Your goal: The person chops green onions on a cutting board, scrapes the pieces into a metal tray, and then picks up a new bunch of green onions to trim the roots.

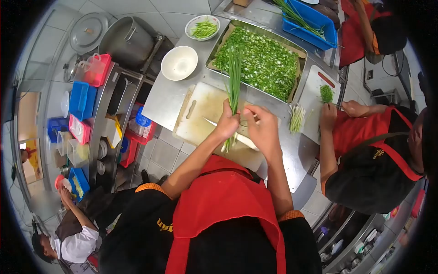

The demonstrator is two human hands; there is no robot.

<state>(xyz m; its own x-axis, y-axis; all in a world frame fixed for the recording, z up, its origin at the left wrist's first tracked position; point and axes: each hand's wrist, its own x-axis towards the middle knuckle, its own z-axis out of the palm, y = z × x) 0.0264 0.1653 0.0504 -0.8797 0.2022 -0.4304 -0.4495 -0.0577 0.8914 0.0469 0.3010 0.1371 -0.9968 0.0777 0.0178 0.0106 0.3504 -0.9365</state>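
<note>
My left hand is closed round a bunch of green onions, whose green tops point away from me and whose white ends show below the fist. Close beside it on the right, my right hand has its thumb and fingers pinched together near the bunch; what they hold, if anything, is too small to make out. Under both hands lies a pale cutting board, with a knife on it, partly hidden by the hands. Beyond the board, a metal tray is full of chopped green onion.
A white bowl and a bowl of cut greens stand at the back left. On the right, a co-worker in a red apron cuts greens on a white board, near a pile of white stalks. A blue basket stands at the back right.
</note>
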